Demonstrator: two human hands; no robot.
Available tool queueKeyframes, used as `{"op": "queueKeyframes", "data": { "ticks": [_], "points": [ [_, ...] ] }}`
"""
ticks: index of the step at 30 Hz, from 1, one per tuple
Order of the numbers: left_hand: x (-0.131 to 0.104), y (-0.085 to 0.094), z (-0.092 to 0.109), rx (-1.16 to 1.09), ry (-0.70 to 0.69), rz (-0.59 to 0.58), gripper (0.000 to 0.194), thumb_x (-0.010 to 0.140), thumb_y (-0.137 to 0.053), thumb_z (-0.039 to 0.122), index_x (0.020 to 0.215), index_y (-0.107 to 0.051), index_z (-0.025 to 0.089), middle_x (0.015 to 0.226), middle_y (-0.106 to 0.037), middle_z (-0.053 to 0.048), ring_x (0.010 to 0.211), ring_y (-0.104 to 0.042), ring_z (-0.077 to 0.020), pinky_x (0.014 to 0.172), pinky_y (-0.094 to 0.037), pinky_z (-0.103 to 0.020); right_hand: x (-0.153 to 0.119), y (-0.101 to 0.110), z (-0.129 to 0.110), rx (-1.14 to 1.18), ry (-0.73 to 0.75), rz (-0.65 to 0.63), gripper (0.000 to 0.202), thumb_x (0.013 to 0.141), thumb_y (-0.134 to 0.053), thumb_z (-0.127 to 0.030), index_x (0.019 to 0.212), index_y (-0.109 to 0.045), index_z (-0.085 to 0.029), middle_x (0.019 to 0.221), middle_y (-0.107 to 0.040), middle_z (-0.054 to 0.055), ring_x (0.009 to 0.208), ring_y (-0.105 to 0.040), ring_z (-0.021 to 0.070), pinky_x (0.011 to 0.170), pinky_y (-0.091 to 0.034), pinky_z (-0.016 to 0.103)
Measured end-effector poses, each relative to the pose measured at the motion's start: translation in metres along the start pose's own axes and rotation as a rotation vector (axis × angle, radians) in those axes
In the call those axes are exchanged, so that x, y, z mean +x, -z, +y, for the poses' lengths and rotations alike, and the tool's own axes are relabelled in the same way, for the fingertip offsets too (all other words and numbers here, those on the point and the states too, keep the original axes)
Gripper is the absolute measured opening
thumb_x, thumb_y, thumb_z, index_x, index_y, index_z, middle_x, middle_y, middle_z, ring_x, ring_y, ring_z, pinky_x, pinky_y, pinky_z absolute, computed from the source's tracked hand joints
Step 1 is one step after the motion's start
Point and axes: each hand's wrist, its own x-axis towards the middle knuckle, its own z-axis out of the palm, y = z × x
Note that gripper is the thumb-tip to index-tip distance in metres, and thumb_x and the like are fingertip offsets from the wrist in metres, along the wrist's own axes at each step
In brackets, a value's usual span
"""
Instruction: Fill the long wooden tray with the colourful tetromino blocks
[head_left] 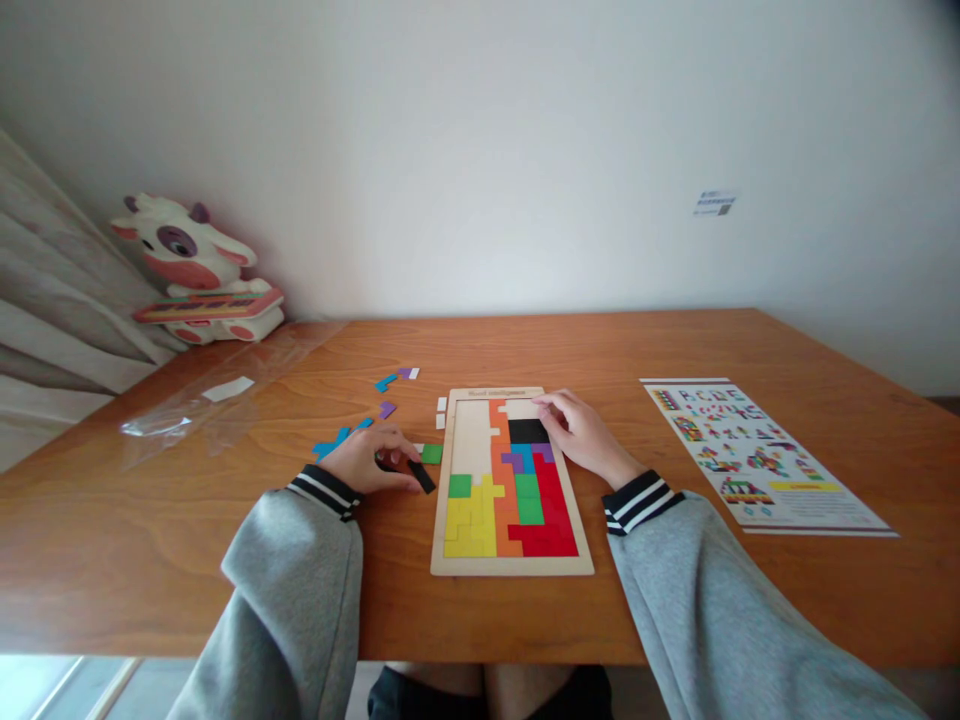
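A wooden puzzle tray (512, 567) lies in front of me, partly filled with yellow, orange, red, green, blue, purple and black pieces. Bare wood shows at its upper left and in a strip near the top right. My left hand (373, 460) is closed on a black puzzle piece (421, 477) just left of the tray. My right hand (574, 425) rests at the tray's upper right edge, fingertips bent together beside the black pieces (528, 431); whether they hold anything is hidden. Close to my left hand lie blue pieces (330, 446) and a green piece (432, 454).
Beyond the left hand are small purple (387, 410), blue (385, 383) and white pieces (441, 420). A clear plastic bag (225, 410) and a cow-shaped toy keyboard (206, 270) stand at the left. On the right lies a printed sheet (765, 455). The wooden table (637, 350) meets the wall.
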Motion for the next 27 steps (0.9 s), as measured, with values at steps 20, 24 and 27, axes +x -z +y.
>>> {"op": "queueKeyframes", "data": {
  "ticks": [20,24,27],
  "points": [
    [0.0032,-0.0013,0.0035,0.007,0.064,0.0,0.035,0.075,-0.072,0.051,0.091,-0.073,0.02,0.077,-0.071,-0.002,0.059,-0.057,-0.0106,0.054,-0.045,-0.021,0.0009,-0.0011,0.004,0.066,-0.052,0.03,0.036,0.1,-0.039,-0.046,0.091,-0.062,-0.019,0.095,-0.065,0.008,0.086,-0.06,0.0198,0.077,-0.048,0.033],
    [0.0019,-0.0008,0.0047,0.05,0.086,0.033,0.032,0.074,-0.071,0.047,0.093,-0.074,0.022,0.076,-0.073,0.0,0.06,-0.061,-0.0108,0.057,-0.049,-0.021,0.0008,0.0,0.002,0.063,-0.051,0.031,0.036,0.1,-0.039,-0.046,0.092,-0.063,-0.019,0.094,-0.064,0.008,0.084,-0.06,0.0199,0.077,-0.047,0.033],
    [0.0019,0.0001,0.0074,0.057,0.096,0.037,0.028,0.071,-0.071,0.042,0.091,-0.074,0.022,0.076,-0.073,0.001,0.06,-0.063,-0.0106,0.059,-0.051,-0.021,0.0008,0.0005,0.001,0.054,-0.042,0.027,0.036,0.1,-0.039,-0.046,0.095,-0.064,-0.019,0.094,-0.065,0.008,0.083,-0.059,0.0198,0.077,-0.048,0.034]
  ]
}}
